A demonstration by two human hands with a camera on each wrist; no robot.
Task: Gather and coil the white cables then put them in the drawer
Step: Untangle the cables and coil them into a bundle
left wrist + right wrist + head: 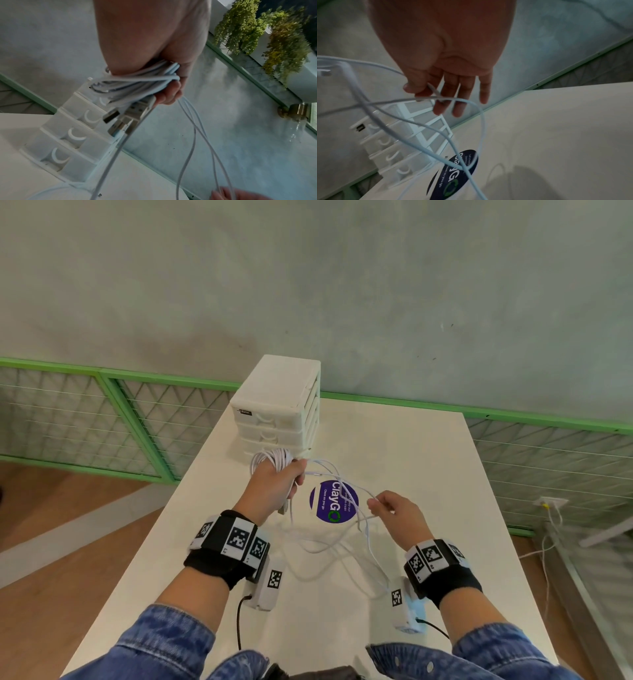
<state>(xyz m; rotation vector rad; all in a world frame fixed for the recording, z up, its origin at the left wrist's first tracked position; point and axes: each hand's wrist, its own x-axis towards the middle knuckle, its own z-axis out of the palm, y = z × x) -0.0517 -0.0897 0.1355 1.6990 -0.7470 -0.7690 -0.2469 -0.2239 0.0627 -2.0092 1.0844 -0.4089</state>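
Because the white cables [329,529] are too long to go into a drawer loose, I am winding them round my left hand [279,479], whose fingers are curling tight over the growing coil [137,81]. I am keeping that hand raised above the table [428,474] so the slack hangs free instead of dragging, with the USB plugs [126,116] poking out under my fingers where they cannot snag. My right hand [394,510], at about three o'clock from the left, is pinching one strand between thumb and forefinger [412,86], its other fingers relaxing straight, so I judge it is feeding and guiding the next loop. Below, the remaining slack is trailing across the table and the purple sticker [334,501]. At twelve o'clock from my left hand, the small drawer unit [277,405] is standing with every drawer closed, close enough for an easy drop-off once the coiling is finished.
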